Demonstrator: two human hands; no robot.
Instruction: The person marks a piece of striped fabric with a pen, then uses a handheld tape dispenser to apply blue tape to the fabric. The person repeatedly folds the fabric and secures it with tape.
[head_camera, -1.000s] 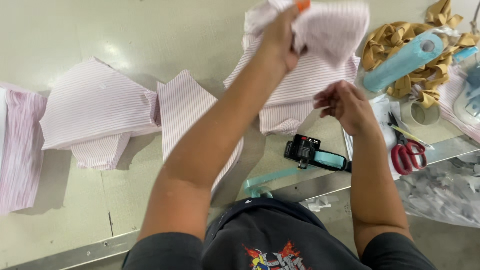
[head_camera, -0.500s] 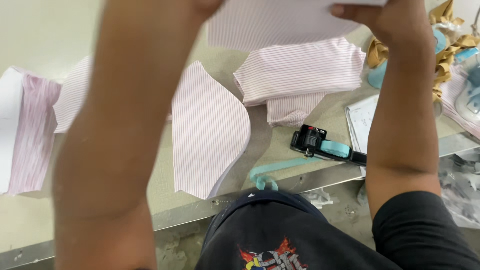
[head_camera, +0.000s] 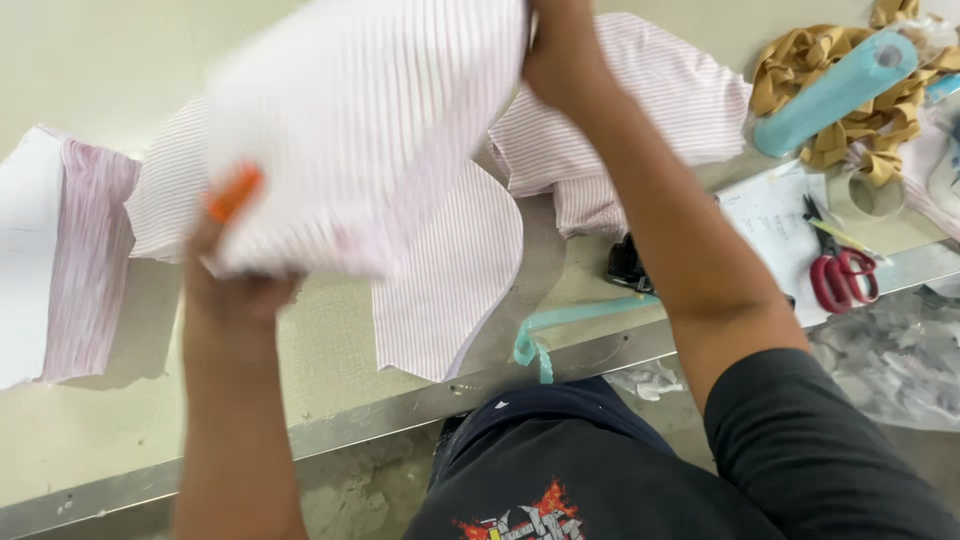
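Observation:
I hold a piece of pink-and-white striped fabric (head_camera: 370, 130) up above the table with both hands. My left hand (head_camera: 235, 270) grips its lower left edge, together with a small orange object (head_camera: 233, 195) at my fingers. My right hand (head_camera: 565, 50) grips the upper right edge. The piece is blurred by motion. Beneath it on the table lies another curved striped piece (head_camera: 450, 280), and a stack of striped pieces (head_camera: 640, 100) sits behind my right forearm.
More striped pieces and white paper (head_camera: 50, 250) lie at the left. On the right are red-handled scissors (head_camera: 840, 270), a teal tube (head_camera: 835, 90) on tan ribbon, a sheet of paper, a black tool (head_camera: 628, 265) and a teal strap (head_camera: 560, 325) by the table's metal edge (head_camera: 350, 425).
I have carried the striped piece from the right stack leftward over the table. My left hand has dropped lower and to the left, and my right hand now holds the top edge.

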